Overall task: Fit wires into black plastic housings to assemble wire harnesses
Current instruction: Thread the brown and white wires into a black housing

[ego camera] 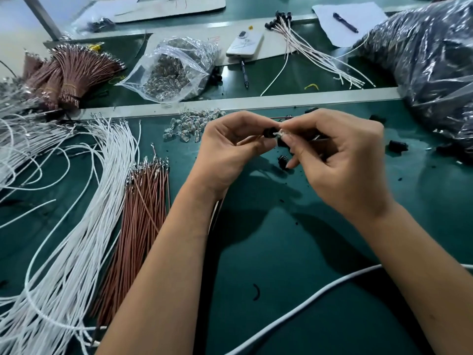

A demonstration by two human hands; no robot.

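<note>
Above the middle of the green worktop (281, 252), the left hand (230, 147) is pinching a small black plastic housing (269, 131), and the right hand (343, 160) is pinching a small clear part (281, 134) against its end. Loose white wires (76, 201) and a brown wire bundle (143, 213) are lying toward the left edge. More black housings (398, 146) are lying toward the right edge.
</note>
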